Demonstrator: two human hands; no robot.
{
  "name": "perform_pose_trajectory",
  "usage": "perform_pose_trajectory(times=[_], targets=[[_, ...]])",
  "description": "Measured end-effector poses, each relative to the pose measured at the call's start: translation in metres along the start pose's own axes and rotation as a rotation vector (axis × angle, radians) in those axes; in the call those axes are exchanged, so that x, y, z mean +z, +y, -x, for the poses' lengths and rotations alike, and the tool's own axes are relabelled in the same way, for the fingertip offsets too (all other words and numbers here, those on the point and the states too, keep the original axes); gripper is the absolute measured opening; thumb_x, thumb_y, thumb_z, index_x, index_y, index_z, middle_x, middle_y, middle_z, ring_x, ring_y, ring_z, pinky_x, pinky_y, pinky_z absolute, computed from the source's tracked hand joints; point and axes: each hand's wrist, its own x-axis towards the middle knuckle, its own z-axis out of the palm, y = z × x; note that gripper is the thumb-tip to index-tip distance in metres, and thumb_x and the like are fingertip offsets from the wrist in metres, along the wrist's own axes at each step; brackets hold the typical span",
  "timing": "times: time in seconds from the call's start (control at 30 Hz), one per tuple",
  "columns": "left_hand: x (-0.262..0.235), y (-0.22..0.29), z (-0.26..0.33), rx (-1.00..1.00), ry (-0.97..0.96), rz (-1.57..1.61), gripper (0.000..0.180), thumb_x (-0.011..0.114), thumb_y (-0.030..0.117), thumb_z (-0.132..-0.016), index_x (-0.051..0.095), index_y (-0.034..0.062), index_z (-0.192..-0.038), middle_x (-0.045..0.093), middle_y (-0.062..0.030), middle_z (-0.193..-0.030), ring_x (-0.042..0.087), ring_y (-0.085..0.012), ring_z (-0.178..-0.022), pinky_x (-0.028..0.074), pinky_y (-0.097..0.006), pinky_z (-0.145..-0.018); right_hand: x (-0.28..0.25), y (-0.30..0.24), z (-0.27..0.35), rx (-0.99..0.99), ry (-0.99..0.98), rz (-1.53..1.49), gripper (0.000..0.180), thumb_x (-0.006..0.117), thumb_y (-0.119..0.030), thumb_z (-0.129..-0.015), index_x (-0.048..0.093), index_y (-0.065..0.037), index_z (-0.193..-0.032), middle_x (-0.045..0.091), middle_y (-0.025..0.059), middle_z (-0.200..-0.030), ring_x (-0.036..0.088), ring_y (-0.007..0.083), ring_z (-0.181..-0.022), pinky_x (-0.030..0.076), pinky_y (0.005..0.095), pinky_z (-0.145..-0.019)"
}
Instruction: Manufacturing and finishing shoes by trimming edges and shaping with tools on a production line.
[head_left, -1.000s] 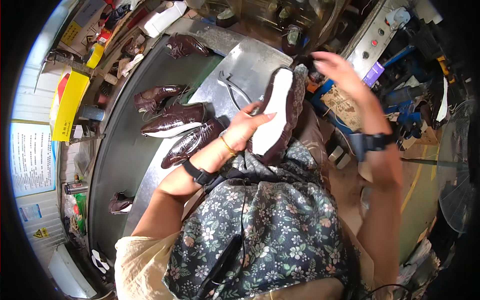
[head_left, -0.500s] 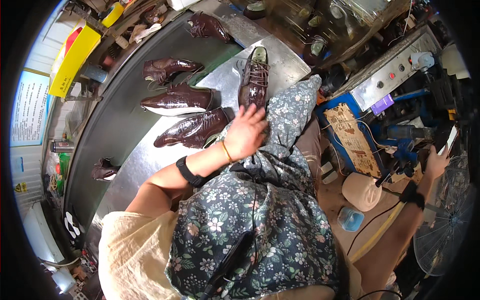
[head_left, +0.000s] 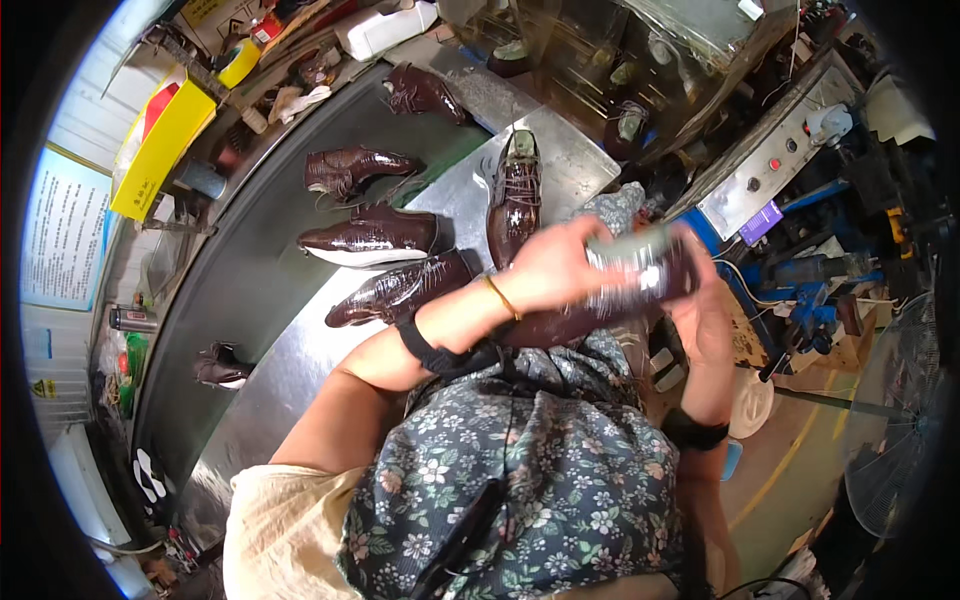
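Note:
A glossy dark brown shoe [head_left: 648, 268], blurred by motion, is held in front of my apron, its toe end pointing left under my left wrist. My left hand [head_left: 562, 268] closes on it from the left, and my right hand [head_left: 703, 312] grips its right end. The sole is hidden. Just beyond my left hand, a laced brown shoe [head_left: 518, 195] with a green last in its opening rests on the metal plate [head_left: 575, 150]. Two more brown shoes, one with a pale sole [head_left: 372, 238] and one nearer [head_left: 405, 290], lie on their sides to the left.
A dark curved conveyor belt [head_left: 265, 235] runs along the left, carrying other brown shoes [head_left: 360, 170]. To the right stand a control panel [head_left: 770, 150] with buttons, blue machinery [head_left: 810, 290] and a caged fan [head_left: 895, 430]. A pale jug [head_left: 750, 400] sits on the floor.
My right hand has come in from the far right with the shoe. My left hand has moved right from beside the laced shoe's toe and taken hold of it too.

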Motion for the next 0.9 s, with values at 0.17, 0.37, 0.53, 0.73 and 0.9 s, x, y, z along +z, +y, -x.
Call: perform_pose_trajectory(times=[0.17, 0.37, 0.53, 0.73, 0.9], targets=[[-0.011, -0.031, 0.007, 0.153, -0.228, -0.175, 0.071, 0.074, 0.047, -0.079, 0.053, 0.0034, -0.132, 0.061, -0.0212, -0.123, 0.058, -0.0367, -0.116, 0.047, -0.038, -0.097, -0.013, 0.054, 0.055, 0.43, -0.009, -0.184, 0.055, 0.063, -0.009, -0.081, 0.05, 0.006, -0.132, 0.058, 0.0167, -0.128, 0.054, 0.024, -0.12, 0.043, 0.0388, -0.104], [-0.045, -0.154, -0.06, -0.33, 0.788, -0.032, 0.068, 0.072, 0.037, -0.08, 0.049, -0.0053, -0.128, 0.057, -0.0275, -0.122, 0.055, -0.0419, -0.114, 0.044, -0.044, -0.099, -0.026, 0.068, -0.012, 0.236, 0.223, -0.605, 0.051, 0.05, -0.024, -0.091, 0.046, 0.006, -0.133, 0.055, 0.0198, -0.131, 0.056, 0.034, -0.119, 0.048, 0.0478, -0.099], [-0.027, -0.12, -0.067, -0.501, 0.543, -0.259, 0.093, 0.074, 0.048, -0.071, 0.036, -0.0044, -0.138, 0.059, -0.029, -0.117, 0.059, -0.0406, -0.11, 0.048, -0.043, -0.094, 0.026, 0.07, -0.209, -0.229, 0.391, -0.087, 0.045, 0.07, -0.012, -0.087, 0.054, 0.005, -0.126, 0.063, 0.0113, -0.117, 0.059, 0.0152, -0.103, 0.045, 0.0286, -0.092], [-0.042, -0.124, -0.052, -0.411, 0.633, 0.416, 0.064, 0.071, 0.029, -0.079, 0.047, -0.0042, -0.129, 0.065, -0.0162, -0.106, 0.064, -0.0232, -0.096, 0.05, -0.033, -0.085, 0.058, 0.114, -0.254, -0.071, -0.081, 0.475, 0.065, 0.067, -0.03, -0.09, 0.04, 0.0, -0.141, 0.045, 0.0227, -0.141, 0.041, 0.0278, -0.134, 0.035, 0.0366, -0.108], [-0.004, -0.051, -0.049, -0.049, 0.606, 0.959, 0.058, 0.062, 0.026, -0.095, 0.033, -0.0003, -0.138, 0.053, -0.0107, -0.124, 0.052, -0.0163, -0.111, 0.042, -0.029, -0.097, 0.062, 0.058, -0.082, 0.293, -0.007, -0.49, 0.092, 0.064, -0.003, -0.078, 0.015, -0.017, -0.154, 0.044, 0.0133, -0.14, 0.052, 0.0284, -0.12, 0.055, 0.046, -0.085]])
